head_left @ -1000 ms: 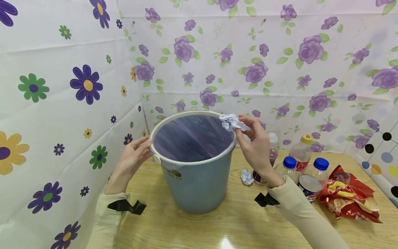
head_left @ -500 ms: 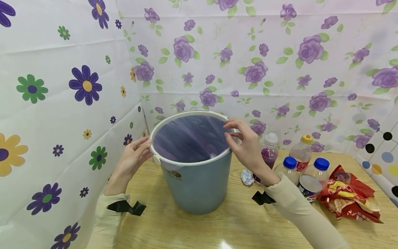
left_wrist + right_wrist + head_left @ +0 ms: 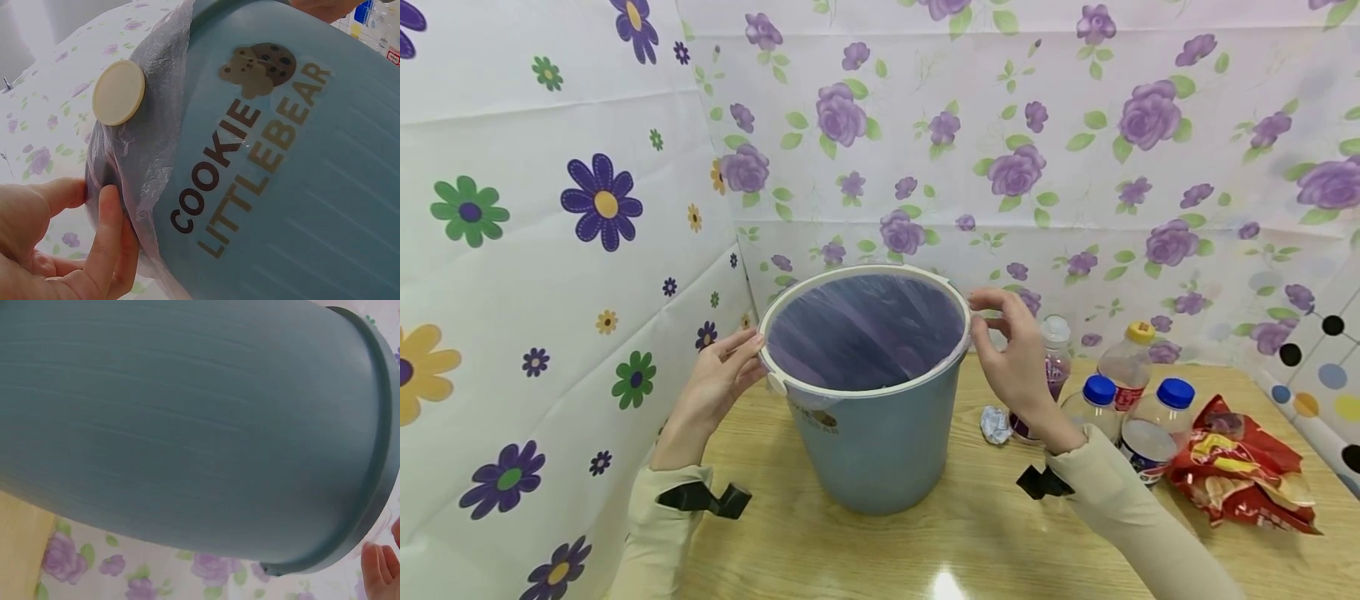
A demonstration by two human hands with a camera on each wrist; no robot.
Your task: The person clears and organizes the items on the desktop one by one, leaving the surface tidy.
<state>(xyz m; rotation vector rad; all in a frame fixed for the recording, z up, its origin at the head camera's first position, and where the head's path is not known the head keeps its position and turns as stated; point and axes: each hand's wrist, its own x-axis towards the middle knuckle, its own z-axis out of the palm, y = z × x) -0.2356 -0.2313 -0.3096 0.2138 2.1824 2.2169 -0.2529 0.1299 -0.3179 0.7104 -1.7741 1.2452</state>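
A blue-grey trash bin [image 3: 880, 454] with a cream rim stands upright on the wooden table, lined with a translucent purple bag [image 3: 865, 333]. My left hand [image 3: 722, 375] pinches the bin's left rim through the liner; the left wrist view shows thumb and fingers on the bag [image 3: 159, 119] beside a round cream button [image 3: 119, 92]. At the right side of the rim, my right hand [image 3: 1017, 354] holds nothing, its fingers loosely bent and fingertips right by the edge. A crumpled paper ball [image 3: 996, 425] lies on the table below that hand. The bin's bottom is hidden.
Right of the bin stand a bottle with purple contents [image 3: 1056, 354], a yellow-capped bottle [image 3: 1127, 362] and two blue-capped bottles, one [image 3: 1157, 425] nearer the front. A red snack bag [image 3: 1243, 475] lies at the far right. Flowered sheets [image 3: 887, 100] hang behind and left.
My right hand carried a crumpled paper over the bin, let it go inside, then drew back right to the rim. My left hand has stayed at the left rim.
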